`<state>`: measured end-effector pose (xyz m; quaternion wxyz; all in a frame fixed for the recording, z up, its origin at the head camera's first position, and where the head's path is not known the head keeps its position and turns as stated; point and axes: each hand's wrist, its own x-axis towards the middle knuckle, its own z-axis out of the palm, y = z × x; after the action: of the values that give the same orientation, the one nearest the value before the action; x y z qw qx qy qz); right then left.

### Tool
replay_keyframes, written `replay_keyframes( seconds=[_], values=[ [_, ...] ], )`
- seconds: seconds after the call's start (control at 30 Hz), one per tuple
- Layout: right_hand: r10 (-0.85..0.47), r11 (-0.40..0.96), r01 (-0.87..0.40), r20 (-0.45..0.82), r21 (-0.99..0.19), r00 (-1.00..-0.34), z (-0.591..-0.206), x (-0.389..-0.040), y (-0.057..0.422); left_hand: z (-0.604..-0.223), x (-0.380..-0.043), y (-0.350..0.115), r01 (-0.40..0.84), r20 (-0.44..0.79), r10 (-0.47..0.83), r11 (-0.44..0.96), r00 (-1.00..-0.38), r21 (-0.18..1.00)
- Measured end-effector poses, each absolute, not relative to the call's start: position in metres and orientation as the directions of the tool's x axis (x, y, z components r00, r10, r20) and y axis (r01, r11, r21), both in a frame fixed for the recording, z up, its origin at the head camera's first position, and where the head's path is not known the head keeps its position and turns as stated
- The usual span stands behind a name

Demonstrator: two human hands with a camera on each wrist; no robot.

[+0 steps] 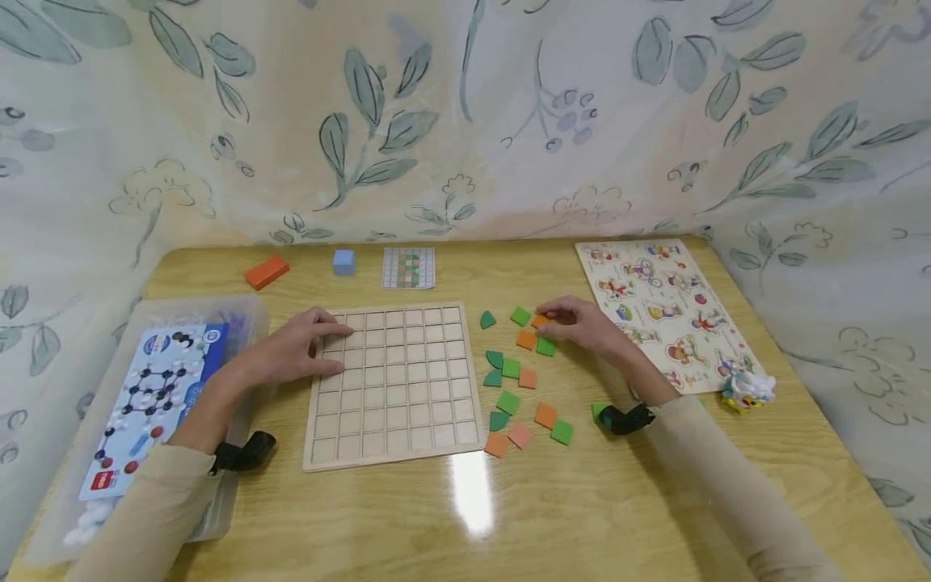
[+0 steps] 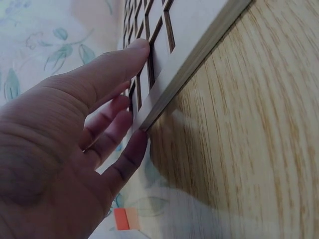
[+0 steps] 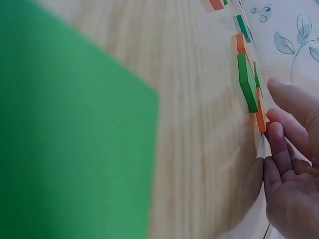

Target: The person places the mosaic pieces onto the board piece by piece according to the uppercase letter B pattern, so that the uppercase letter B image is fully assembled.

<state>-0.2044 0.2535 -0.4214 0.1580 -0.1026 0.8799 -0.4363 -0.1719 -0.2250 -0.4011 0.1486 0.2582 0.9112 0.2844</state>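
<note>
My left hand (image 1: pixel 296 349) rests at the left edge of a square wooden grid board (image 1: pixel 393 380), its thumb and fingers spread over the rim. In the left wrist view the left thumb (image 2: pixel 119 64) lies on the grid and the little finger touches the board's side. My right hand (image 1: pixel 582 325) is over the far right of the loose tiles, its fingertips at an orange tile (image 1: pixel 541 321) and its thumb apart from it. Beside that tile lie a green square tile (image 1: pixel 545 346) and another orange tile (image 1: pixel 526 339). The right wrist view has a green tile (image 3: pixel 246 82) near the fingers.
A small pattern card (image 1: pixel 409 268), a blue cube (image 1: pixel 344 262) and an orange block (image 1: pixel 267 272) lie behind the board. A clear plastic box (image 1: pixel 247 323) stands left. At right are a wooden picture puzzle (image 1: pixel 655 311) and a small toy figure (image 1: pixel 749 390).
</note>
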Motion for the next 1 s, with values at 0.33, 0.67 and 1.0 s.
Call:
replay_keyframes(
  seconds=[0.33,0.67,1.0],
  values=[
    [-0.326,0.619,-0.083,-0.159,-0.781,-0.932,-0.4232,-0.2039,0.2578,-0.4082,-0.1712,-0.222,0.39,-0.121,0.573,0.682,-0.81,0.619],
    [-0.333,0.678,-0.145,-0.125,-0.72,-0.935,-0.4255,-0.2059,0.2521,-0.408,-0.1703,-0.2226,0.362,-0.136,0.558,0.686,-0.819,0.631],
    [-0.352,0.637,-0.166,-0.092,-0.753,-0.931,-0.4253,-0.2089,0.2512,-0.4029,-0.1696,-0.2234,0.343,-0.146,0.546,0.688,-0.825,0.639]
  ],
)
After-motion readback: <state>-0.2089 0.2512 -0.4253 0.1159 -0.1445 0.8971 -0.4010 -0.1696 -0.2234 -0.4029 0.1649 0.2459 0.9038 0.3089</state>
